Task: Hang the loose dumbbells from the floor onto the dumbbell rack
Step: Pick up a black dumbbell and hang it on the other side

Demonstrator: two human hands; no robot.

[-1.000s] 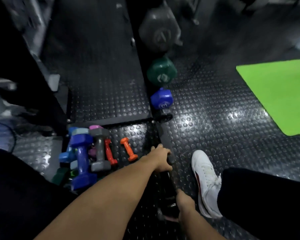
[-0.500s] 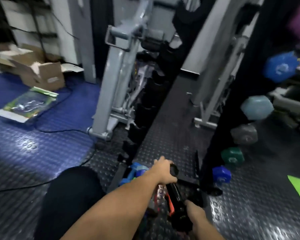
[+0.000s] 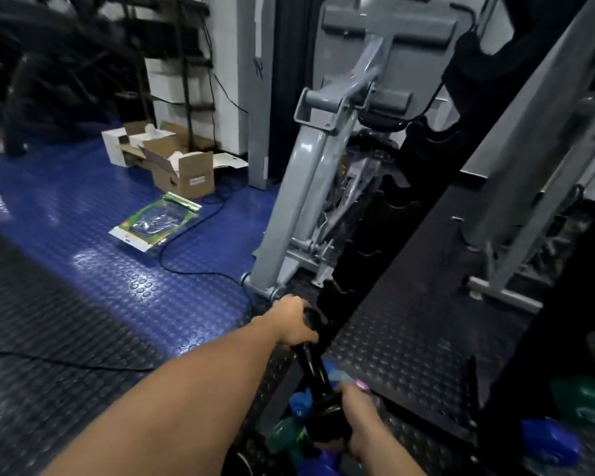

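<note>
Both hands grip one black dumbbell [image 3: 315, 369], held above the studded floor [image 3: 66, 338] directly in front of the dumbbell rack [image 3: 375, 235]. The left hand [image 3: 294, 322] has its fingers clamped on the far head; the right hand [image 3: 356, 419] has its fingers wrapped around the near head. The far head lies just beside the lowest notched cradle of the rack (contact cannot be determined). Below the held dumbbell, loose coloured dumbbells [image 3: 298, 427] lie on the floor. A green dumbbell [image 3: 583, 398] and a blue dumbbell [image 3: 548, 439] sit at lower right.
</note>
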